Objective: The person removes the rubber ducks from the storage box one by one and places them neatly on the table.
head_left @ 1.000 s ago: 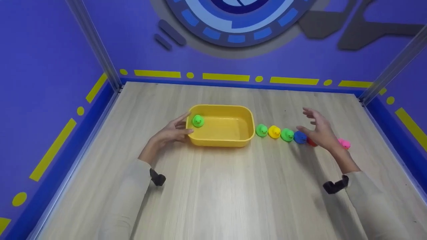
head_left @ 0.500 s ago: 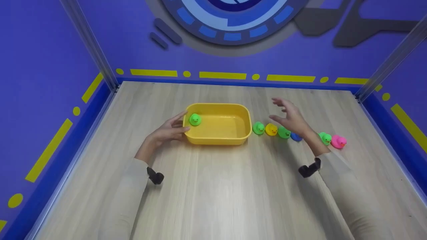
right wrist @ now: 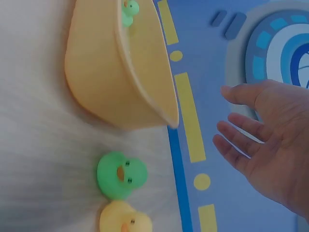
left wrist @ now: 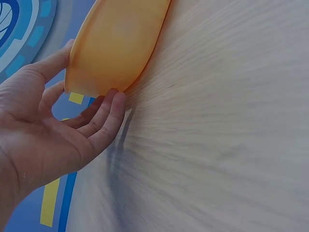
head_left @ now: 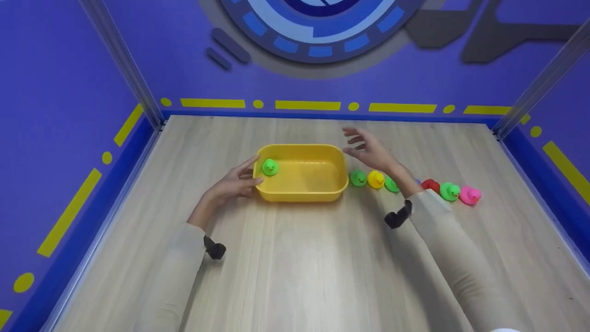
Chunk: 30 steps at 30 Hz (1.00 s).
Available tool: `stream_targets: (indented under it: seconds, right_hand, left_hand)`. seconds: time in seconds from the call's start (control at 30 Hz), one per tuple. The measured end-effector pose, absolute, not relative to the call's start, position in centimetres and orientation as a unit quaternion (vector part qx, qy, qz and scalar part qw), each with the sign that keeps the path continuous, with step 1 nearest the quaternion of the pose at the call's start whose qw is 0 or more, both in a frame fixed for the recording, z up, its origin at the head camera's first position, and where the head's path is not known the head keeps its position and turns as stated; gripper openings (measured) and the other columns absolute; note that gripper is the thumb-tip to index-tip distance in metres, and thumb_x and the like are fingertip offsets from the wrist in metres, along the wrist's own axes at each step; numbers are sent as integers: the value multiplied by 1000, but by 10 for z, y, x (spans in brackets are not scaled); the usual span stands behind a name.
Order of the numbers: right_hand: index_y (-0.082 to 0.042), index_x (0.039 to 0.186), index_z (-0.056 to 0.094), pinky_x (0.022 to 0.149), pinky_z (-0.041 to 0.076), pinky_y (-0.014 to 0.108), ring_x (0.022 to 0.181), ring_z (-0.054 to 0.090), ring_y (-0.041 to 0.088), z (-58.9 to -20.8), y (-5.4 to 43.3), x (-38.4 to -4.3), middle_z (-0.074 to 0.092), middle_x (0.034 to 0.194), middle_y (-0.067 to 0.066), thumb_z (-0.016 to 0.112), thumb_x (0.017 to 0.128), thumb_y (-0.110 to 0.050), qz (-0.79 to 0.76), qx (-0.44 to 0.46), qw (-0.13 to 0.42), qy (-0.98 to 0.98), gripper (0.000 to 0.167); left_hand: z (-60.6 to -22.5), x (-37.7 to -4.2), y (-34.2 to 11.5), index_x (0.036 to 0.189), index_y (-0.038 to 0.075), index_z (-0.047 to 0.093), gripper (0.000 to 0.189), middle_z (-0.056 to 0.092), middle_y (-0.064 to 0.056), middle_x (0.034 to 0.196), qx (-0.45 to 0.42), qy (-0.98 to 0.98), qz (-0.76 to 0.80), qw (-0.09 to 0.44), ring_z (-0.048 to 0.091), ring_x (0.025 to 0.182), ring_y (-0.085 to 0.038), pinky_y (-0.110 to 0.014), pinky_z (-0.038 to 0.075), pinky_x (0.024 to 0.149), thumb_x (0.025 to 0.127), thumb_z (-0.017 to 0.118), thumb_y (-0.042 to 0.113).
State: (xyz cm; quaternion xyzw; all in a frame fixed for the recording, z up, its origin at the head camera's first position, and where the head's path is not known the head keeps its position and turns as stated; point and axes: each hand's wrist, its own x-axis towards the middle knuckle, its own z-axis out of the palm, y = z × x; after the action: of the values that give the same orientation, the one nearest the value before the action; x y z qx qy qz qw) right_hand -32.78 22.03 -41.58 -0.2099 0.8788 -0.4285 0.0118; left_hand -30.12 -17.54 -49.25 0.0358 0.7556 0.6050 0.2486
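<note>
A yellow plastic basin [head_left: 302,197] stands on the table, a green rubber duck [head_left: 270,167] inside at its left end. My left hand [head_left: 233,183] grips the basin's left end, thumb and fingers spread round the end wall; the left wrist view shows fingertips against the basin [left wrist: 113,43]. My right hand [head_left: 368,150] hovers with parted fingers beyond the basin's far right corner, holding nothing. Just right of the basin sits another green duck [head_left: 358,178], then a yellow duck [head_left: 376,179]. In the right wrist view, the hand [right wrist: 265,140] is apart from the basin [right wrist: 106,72].
The row of rubber ducks carries on rightward under my right forearm, with a red duck [head_left: 430,186], a green one and a pink duck [head_left: 470,195] at its end. Blue panels [head_left: 313,87] with yellow marks wall in the wooden table [head_left: 295,258] at the back and sides.
My right hand has moved left, from above the red and blue ducks to beside the basin's right end, uncovering the right part of the row. My left hand stays at the basin.
</note>
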Motion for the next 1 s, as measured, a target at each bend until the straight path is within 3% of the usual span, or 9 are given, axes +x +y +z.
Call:
stream_targets:
  seconds: [0.27, 0.77, 1.0]
  right_hand:
    - [6, 138, 54, 101, 54, 56, 119, 62, 47, -417, 185, -340, 62, 132, 29, 66, 97, 1, -422, -275, 29, 864, 43]
    - [3, 138, 58, 100, 57, 49, 121, 63, 42, -429, 139, -346, 61, 137, 25, 66, 98, -6, -342, -319, 99, 878, 41]
    - [0, 141, 56, 103, 56, 46, 123, 63, 35, -439, 131, -346, 62, 138, 23, 67, 99, -9, -310, -311, 128, 889, 44]
  left_hand:
    - [-492, -300, -174, 162, 41, 22, 81, 33, -14, 162, 33, 763, 597, 245, 62, 119, -28, -44, 56, 102, 98, 70, 27]
    - [-495, -300, -175, 163, 38, 21, 83, 34, -17, 160, 26, 745, 621, 242, 65, 107, -22, -38, 60, 92, 98, 70, 22]
    - [-495, -301, -173, 161, 41, 25, 82, 34, -14, 160, 13, 743, 622, 245, 64, 111, -24, -39, 60, 94, 97, 72, 23]
